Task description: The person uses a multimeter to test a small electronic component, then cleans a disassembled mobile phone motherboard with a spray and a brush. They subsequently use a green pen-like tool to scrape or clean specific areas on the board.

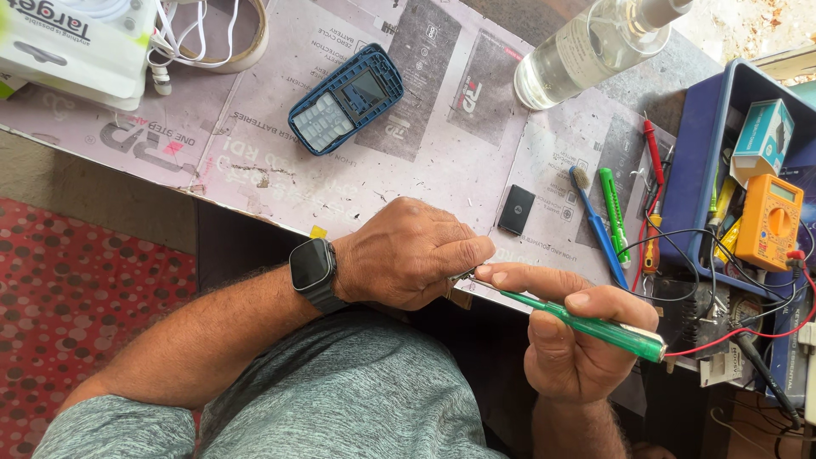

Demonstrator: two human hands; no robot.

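Note:
My left hand (408,255), with a dark smartwatch (311,268) on its wrist, is closed around a small part (460,289) at the table's near edge; most of that part is hidden by my fingers. My right hand (569,336) grips a green-handled screwdriver (595,325), its thin metal tip touching the small part between my left fingers. A blue keypad phone housing (346,99) lies face up further back on the table. A small black flat battery (516,209) rests just beyond my hands.
A blue brush (597,226), a green tool (614,214) and a red probe (653,153) lie right of the battery. A blue tray (693,161) holds an orange multimeter (769,221) and a small box (762,138). A clear bottle (586,47) stands behind. White cables (191,38) sit back left.

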